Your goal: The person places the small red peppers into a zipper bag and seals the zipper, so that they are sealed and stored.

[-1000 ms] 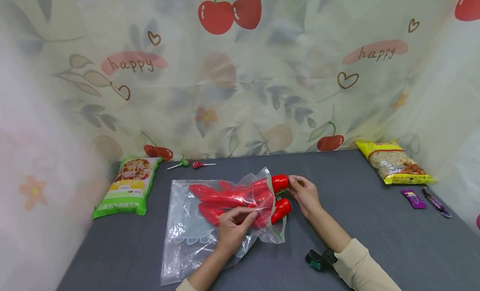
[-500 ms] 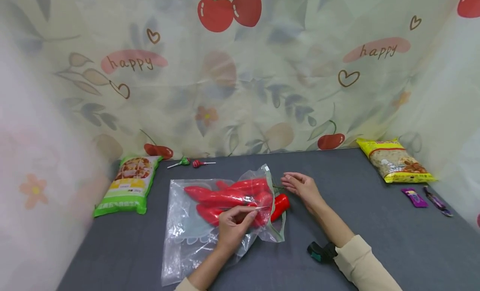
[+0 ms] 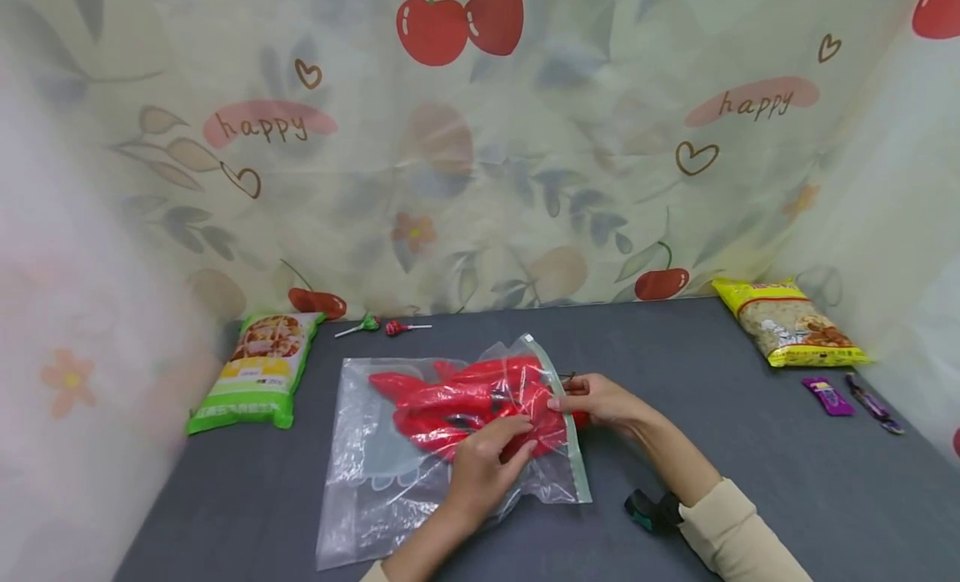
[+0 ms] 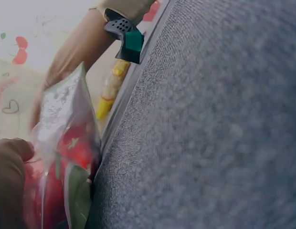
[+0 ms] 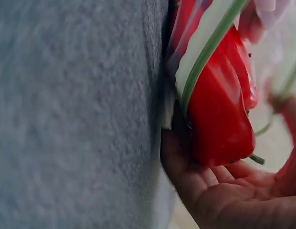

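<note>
A clear plastic bag (image 3: pixel 367 515) with a pale green strip along its mouth lies on the table, holding several long red peppers (image 3: pixel 450 398). My left hand (image 3: pixel 483 469) lies over the bag and pinches its film near the peppers. At the mouth on the right, my right hand (image 3: pixel 607 405) grips the bag's edge, thumb on top and fingers underneath. A red pepper (image 5: pixel 219 114) sticks out past the green strip against those fingers, its green stem showing. In the left wrist view, only part of my left hand (image 4: pixel 12 176) shows beside the bag.
A green food bag (image 3: pixel 258 369) stands at the left, with two lollipops (image 3: pixel 367 323) (image 3: pixel 397 328) behind. At the right lie a yellow food bag (image 3: pixel 795 328) and two purple-wrapped sweets (image 3: pixel 827 396) (image 3: pixel 873 405). A patterned cloth hangs behind the grey table (image 3: pixel 675 340).
The upper protruding pepper has gone inside the bag. My right hand left it, then came down onto the bag's mouth. My left hand shifted slightly right; the mouth lies flatter.
</note>
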The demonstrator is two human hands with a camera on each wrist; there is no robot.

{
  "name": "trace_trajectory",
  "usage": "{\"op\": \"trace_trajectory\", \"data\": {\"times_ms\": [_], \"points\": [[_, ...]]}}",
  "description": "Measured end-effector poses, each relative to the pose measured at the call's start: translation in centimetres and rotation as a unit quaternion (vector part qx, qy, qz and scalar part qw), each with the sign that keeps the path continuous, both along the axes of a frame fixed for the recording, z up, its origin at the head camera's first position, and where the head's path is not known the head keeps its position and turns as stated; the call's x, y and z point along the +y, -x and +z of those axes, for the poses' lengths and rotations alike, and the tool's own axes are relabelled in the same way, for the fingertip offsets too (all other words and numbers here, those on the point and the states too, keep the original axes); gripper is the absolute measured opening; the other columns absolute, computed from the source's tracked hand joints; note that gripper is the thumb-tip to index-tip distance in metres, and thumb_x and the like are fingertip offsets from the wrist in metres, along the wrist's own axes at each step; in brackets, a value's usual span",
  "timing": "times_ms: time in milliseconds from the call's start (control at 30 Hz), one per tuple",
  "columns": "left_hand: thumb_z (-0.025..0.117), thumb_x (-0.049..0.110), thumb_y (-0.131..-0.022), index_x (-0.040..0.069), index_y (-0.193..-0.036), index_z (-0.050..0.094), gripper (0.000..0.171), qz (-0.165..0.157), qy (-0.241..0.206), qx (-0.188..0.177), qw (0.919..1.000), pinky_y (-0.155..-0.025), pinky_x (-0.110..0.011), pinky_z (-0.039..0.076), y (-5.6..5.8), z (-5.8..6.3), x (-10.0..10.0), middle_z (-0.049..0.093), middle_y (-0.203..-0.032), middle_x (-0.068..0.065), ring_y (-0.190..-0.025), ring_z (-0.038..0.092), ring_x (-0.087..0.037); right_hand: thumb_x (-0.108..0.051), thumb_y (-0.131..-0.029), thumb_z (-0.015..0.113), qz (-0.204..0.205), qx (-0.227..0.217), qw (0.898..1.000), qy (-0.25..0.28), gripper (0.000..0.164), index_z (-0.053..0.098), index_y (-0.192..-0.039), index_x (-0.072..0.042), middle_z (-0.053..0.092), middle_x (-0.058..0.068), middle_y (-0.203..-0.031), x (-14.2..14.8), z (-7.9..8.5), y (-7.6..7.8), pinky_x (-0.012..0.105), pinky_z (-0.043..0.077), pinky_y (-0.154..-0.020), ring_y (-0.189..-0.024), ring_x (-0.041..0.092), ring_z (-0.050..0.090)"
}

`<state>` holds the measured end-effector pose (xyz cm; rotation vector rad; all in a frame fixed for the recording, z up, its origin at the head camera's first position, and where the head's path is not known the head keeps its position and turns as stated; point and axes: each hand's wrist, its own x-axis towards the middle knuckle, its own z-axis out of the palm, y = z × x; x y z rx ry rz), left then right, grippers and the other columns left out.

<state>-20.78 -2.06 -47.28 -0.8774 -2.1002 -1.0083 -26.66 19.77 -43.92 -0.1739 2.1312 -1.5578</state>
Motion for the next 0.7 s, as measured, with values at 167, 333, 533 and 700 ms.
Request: {"op": "trace_trajectory", "data": {"times_ms": [167, 333, 533, 700], "points": [[0.078, 0.017, -0.071, 0.010, -0.090, 0.071, 0.021, 0.024, 0.033, 0.013, 0.9991, -0.075, -0.022, 0.054, -0.3, 0.3, 0.2, 0.072, -0.093, 0.000, -0.087, 0.068, -0.009, -0.024, -0.081, 0.069, -0.018, 0.024, 1.000, 0.007, 0.058, 0.047, -0.120, 0.013, 0.064, 0.008, -0.097, 0.0, -0.6, 0.2, 0.024, 0.053, -0.073, -0.081, 0.012, 0.060], [0.075, 0.015, -0.074, 0.011, -0.085, 0.072, 0.012, 0.024, 0.015, 0.005, 0.9996, -0.070, -0.018, 0.053, -0.1, 1.8, 0.1, 0.072, -0.084, 0.002, -0.078, 0.068, -0.007, -0.016, -0.083, 0.067, -0.017, 0.058, 0.998, 0.033, 0.042, 0.053, -0.109, 0.014, 0.062, 0.000, -0.078, 0.0, -0.1, 0.8, 0.022, 0.053, -0.066, -0.071, 0.009, 0.057], [0.066, 0.012, -0.083, 0.003, -0.088, 0.071, 0.012, 0.031, -0.108, -0.099, 0.9886, -0.067, -0.025, 0.055, 4.1, 7.7, -1.2, 0.072, -0.081, -0.009, -0.073, 0.068, -0.016, -0.012, -0.085, 0.063, 0.049, 0.132, 0.990, -0.010, 0.021, 0.060, -0.095, 0.006, 0.059, 0.003, -0.074, -0.1, 4.6, 1.0, 0.026, 0.054, -0.065, -0.066, 0.014, 0.055], [0.056, 0.014, -0.090, -0.004, -0.116, 0.059, 0.031, -0.048, -0.084, -0.330, 0.9391, -0.085, -0.036, 0.051, 10.3, 11.1, -3.0, 0.066, -0.107, -0.020, -0.095, 0.064, -0.027, -0.009, -0.086, 0.062, 0.112, 0.181, 0.976, -0.053, 0.018, 0.063, -0.100, 0.003, 0.062, 0.008, -0.081, -0.6, 8.9, 1.4, 0.027, 0.052, -0.065, -0.068, 0.015, 0.055]]}}
